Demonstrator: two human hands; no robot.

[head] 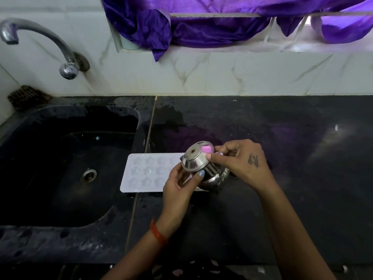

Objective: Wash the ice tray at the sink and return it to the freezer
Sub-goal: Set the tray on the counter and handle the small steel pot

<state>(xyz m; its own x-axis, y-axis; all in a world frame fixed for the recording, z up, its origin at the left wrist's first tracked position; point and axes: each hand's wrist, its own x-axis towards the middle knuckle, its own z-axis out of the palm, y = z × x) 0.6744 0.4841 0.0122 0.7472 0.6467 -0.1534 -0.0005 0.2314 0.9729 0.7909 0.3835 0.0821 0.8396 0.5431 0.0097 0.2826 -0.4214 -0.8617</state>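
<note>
Nearest, the left hand pinches the rim of a steel lid while the right hand grips its far edge, both over a steel container. Lifting the lid straight up should avoid tipping the container. Behind them the ice tray lies flat on the counter, just beside the sink; the tap stands beyond.

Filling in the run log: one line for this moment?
left hand: grips steel lid | right hand: pinches lid rim | steel container: under lid | ice tray: flat on counter beside sink
</note>
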